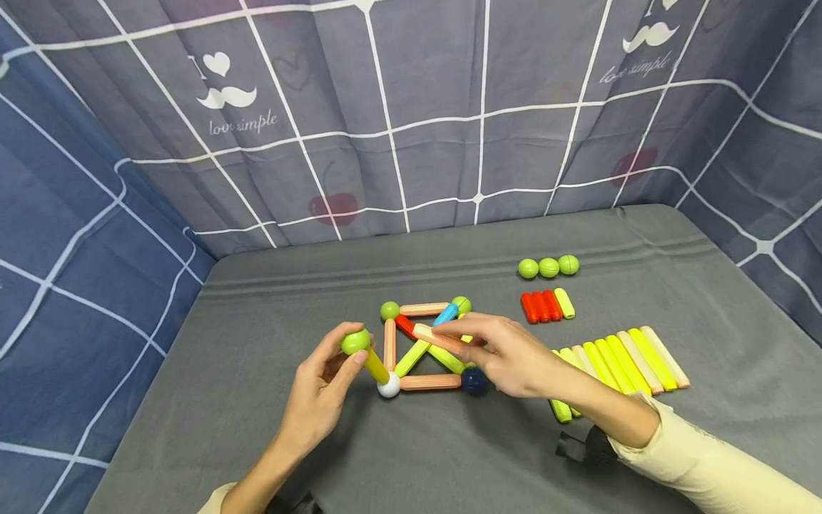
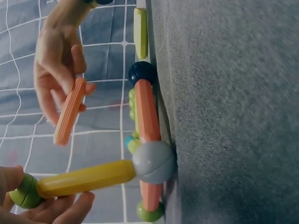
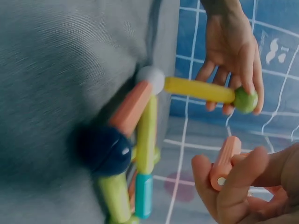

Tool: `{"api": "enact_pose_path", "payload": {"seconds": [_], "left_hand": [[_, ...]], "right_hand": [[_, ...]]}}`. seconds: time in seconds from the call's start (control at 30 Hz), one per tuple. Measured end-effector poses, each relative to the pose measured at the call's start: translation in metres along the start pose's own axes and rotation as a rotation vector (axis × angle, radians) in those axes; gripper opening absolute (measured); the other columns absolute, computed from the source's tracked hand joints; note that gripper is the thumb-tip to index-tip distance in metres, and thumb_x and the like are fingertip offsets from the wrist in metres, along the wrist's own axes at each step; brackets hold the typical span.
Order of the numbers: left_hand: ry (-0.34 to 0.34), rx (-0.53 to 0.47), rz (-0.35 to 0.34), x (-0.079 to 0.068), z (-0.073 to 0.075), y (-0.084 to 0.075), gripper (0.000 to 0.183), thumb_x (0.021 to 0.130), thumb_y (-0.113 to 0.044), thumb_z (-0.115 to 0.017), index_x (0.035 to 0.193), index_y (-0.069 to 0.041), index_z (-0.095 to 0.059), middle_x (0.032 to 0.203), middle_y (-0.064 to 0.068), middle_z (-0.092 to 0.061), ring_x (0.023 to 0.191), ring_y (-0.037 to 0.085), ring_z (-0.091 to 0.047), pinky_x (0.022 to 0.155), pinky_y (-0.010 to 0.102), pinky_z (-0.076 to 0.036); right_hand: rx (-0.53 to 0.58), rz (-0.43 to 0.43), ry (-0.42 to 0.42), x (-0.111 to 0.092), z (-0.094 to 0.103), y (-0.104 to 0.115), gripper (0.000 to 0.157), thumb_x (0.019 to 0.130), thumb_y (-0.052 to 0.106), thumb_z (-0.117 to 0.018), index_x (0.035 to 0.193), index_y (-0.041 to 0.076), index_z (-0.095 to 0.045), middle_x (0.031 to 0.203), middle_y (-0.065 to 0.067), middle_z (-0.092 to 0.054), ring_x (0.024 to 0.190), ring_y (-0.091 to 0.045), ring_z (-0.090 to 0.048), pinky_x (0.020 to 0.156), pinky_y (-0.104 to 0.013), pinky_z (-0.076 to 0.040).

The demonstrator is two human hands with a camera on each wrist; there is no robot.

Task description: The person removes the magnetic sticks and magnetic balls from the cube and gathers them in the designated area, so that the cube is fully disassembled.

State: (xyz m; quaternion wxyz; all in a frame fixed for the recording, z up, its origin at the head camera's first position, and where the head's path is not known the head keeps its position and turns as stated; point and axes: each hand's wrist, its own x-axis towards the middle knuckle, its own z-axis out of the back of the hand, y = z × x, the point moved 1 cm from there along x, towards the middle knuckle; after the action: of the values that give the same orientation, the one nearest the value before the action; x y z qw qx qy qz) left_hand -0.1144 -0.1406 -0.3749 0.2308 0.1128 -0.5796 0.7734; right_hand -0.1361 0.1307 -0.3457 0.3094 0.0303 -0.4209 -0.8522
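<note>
Two hands (image 1: 319, 389) (image 1: 514, 355), pinching one ball (image 1: 355, 341), one rod (image 2: 70, 112)

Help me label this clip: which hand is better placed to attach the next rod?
Probably the right hand: it holds a loose orange rod, free at both ends. The left hand is occupied, pinching a green ball atop the yellow rod on the white ball.
</note>
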Motion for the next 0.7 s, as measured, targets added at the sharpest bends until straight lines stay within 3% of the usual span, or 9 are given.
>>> {"api": "enact_pose_path", "payload": {"seconds": [0.13,0.3,0.47,0.63,0.7], "left_hand": [[0.018,-0.010,0.005,0.000,0.001,0.002,0.035,0.096,0.004,-0.059,0.130,-0.006,-0.057,0.118,0.014,-0.066,0.108,0.028,-0.065,0.088,0.024,-0.052],[0.013,-0.013,0.005,0.000,0.001,0.003,0.037,0.095,0.004,-0.061,0.130,-0.007,-0.058,0.117,0.012,-0.067,0.102,0.024,-0.067,0.083,0.024,-0.053],[0.042,-0.038,0.021,-0.001,0.001,0.003,0.040,0.095,0.005,-0.062,0.132,-0.008,-0.057,0.117,0.015,-0.067,0.099,0.022,-0.067,0.083,0.026,-0.054],[0.055,-0.064,0.024,-0.002,0.001,0.003,0.044,0.093,0.005,-0.064,0.133,-0.008,-0.055,0.117,0.019,-0.066,0.102,0.024,-0.067,0.087,0.029,-0.054],[0.058,-0.069,0.023,-0.002,0.001,0.004,0.046,0.091,0.006,-0.066,0.134,-0.008,-0.054,0.117,0.018,-0.067,0.104,0.023,-0.067,0.087,0.029,-0.053]], "right_hand": [[0.105,-0.052,0.026,-0.009,0.009,-0.011,0.034,0.096,0.003,-0.062,0.129,0.014,-0.065,0.114,-0.001,-0.065,0.090,-0.023,-0.065,0.077,-0.032,-0.052],[0.220,-0.138,0.067,-0.021,0.021,-0.019,0.043,0.097,-0.001,-0.058,0.136,0.017,-0.058,0.113,-0.010,-0.061,0.080,-0.028,-0.066,0.049,-0.027,-0.047],[0.253,-0.181,0.072,-0.037,0.034,-0.027,0.053,0.098,-0.001,-0.056,0.144,0.023,-0.048,0.113,-0.011,-0.055,0.078,-0.029,-0.067,0.047,-0.026,-0.046],[0.304,-0.270,0.041,-0.059,0.051,-0.036,0.066,0.096,0.000,-0.060,0.149,0.032,-0.038,0.118,-0.016,-0.048,0.047,-0.026,-0.050,0.031,-0.031,-0.039],[0.335,-0.276,0.021,-0.069,0.057,-0.042,0.072,0.095,-0.002,-0.061,0.152,0.031,-0.033,0.117,-0.021,-0.044,0.040,-0.026,-0.045,0.029,-0.037,-0.040]]}}
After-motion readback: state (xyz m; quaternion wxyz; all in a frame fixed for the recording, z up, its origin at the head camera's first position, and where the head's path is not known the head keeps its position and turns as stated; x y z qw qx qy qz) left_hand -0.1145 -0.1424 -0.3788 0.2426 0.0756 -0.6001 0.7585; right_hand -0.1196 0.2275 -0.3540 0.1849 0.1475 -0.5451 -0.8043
